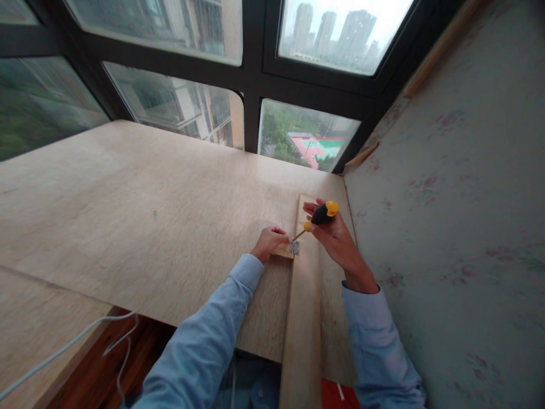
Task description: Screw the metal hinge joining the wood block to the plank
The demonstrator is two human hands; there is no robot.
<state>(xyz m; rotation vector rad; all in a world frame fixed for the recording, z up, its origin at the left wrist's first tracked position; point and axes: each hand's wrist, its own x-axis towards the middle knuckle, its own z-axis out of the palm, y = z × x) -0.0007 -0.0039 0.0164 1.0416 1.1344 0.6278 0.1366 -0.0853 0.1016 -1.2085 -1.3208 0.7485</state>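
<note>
My right hand holds a screwdriver with a black and yellow handle, its shaft slanting down to the left. The tip meets a small metal hinge, or is very close to it. That hinge lies across the joint between a long wooden board and a short wooden piece. My left hand is closed over the short piece, beside the hinge. Whether its fingers also pinch a screw cannot be made out.
Beneath the work spreads a marble-patterned surface, with tiny metal bits lying left of my hands. Dark-framed windows border its far side. A floral-papered wall rises close on the right. A white cable runs at lower left.
</note>
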